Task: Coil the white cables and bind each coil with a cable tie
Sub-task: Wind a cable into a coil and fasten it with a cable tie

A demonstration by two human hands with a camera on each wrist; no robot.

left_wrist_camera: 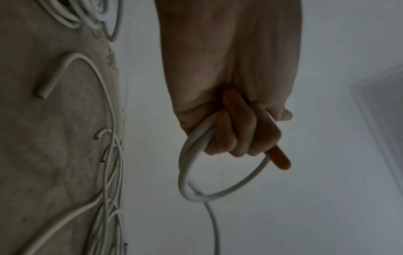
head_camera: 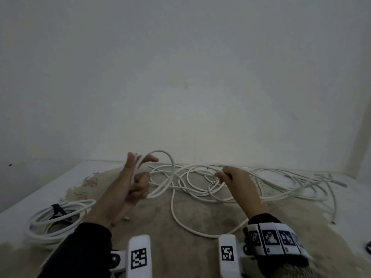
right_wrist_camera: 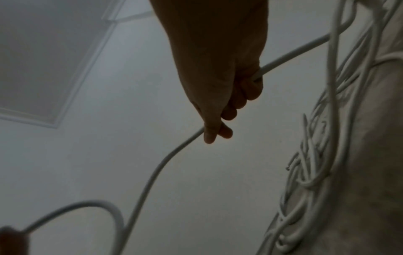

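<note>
My left hand (head_camera: 140, 171) is raised and grips a small loop of white cable (head_camera: 171, 163); thumb up, index finger out, the other fingers curled round the strands. In the left wrist view the loop (left_wrist_camera: 229, 189) hangs below the left hand (left_wrist_camera: 235, 134). To the right, my right hand (head_camera: 222, 175) pinches the same cable further along; in the right wrist view the cable (right_wrist_camera: 157, 170) runs through the right hand (right_wrist_camera: 220, 127). A tangle of loose white cables (head_camera: 281, 185) lies behind and right of the hands. A coiled bundle (head_camera: 40, 227) with a dark tie (head_camera: 57, 209) lies at the left.
The cables lie on a stained brownish surface (head_camera: 180, 247) that meets a pale wall (head_camera: 180, 77) just behind them. A small dark object (head_camera: 368, 246) shows at the right edge. Wrist camera mounts with black-and-white markers (head_camera: 138, 259) fill the bottom.
</note>
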